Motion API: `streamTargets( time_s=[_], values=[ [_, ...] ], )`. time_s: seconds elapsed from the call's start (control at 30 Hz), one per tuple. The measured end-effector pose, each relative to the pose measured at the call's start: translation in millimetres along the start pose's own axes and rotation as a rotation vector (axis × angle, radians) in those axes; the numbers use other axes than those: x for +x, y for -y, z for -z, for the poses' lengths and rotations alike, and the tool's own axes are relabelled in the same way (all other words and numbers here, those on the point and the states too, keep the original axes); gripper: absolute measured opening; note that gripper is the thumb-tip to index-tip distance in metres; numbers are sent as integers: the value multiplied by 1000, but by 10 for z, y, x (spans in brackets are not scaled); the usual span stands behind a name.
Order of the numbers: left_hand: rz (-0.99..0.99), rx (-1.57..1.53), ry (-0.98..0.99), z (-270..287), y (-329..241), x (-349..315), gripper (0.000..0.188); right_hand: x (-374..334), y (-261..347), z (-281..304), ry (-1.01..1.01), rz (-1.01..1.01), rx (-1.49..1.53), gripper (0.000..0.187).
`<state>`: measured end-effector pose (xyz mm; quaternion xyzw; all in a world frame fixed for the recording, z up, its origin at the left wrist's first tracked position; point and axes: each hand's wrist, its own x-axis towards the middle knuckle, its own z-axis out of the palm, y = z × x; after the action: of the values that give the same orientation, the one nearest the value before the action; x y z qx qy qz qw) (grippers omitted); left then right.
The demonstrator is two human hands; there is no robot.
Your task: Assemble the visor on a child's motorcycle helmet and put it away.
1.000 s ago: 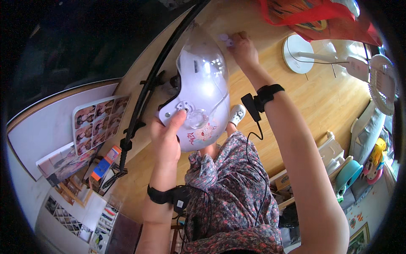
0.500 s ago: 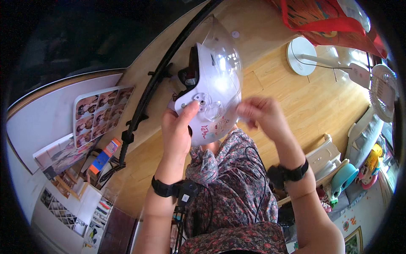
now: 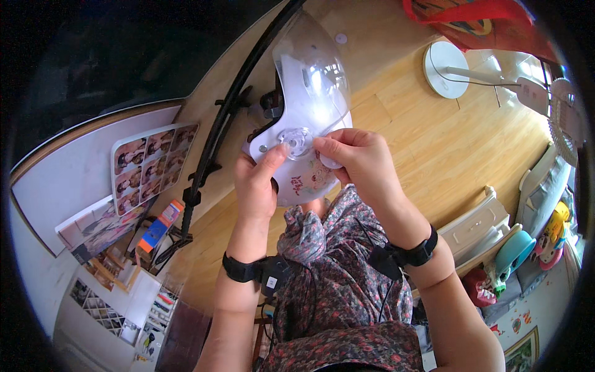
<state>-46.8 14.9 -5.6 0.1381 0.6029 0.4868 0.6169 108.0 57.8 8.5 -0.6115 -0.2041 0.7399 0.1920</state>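
Observation:
A pale lilac-white helmet (image 3: pixel 297 118) with a clear visor (image 3: pixel 319 74) is held up in front of me. My left hand (image 3: pixel 257 180) grips its near left edge, the thumb lying beside the clear round visor pivot (image 3: pixel 296 142) on the helmet's side. Bent fingers of my right hand (image 3: pixel 362 158) close at the right of that pivot, thumb tip against its rim. A small whitish rounded piece (image 3: pixel 331 162) shows under the right thumb, partly hidden by the hand. Coloured cartoon decoration is printed on the shell below the pivot.
A long black bar (image 3: pixel 232 102) runs diagonally left of the helmet. A photo sheet (image 3: pixel 149 161) and an orange-blue box (image 3: pixel 160 226) are at left. On the right stand a white fan base (image 3: pixel 445 71), a red bag (image 3: pixel 483 25) and a beige plastic item (image 3: pixel 480 226).
My right hand has come left onto the helmet's side. The visor's clear round end has shifted up and left over the pivot. The helmet has moved slightly left.

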Motion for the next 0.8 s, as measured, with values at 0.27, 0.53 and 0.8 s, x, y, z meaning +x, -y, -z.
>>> streamTargets(
  time_s=[0.27, 0.53, 0.8],
  values=[
    [17, -114, 20, 28, -19, -12, 30, 11, 5, -52, -15, 53, -188, 27],
    [-58, 71, 59, 21, 23, -46, 34, -24, 27, -92, -55, 61, -189, 26],
    [-35, 47, 11, 11, 25, -51, 31, -19, 68, -112, -30, 72, -244, 26]
  ],
)
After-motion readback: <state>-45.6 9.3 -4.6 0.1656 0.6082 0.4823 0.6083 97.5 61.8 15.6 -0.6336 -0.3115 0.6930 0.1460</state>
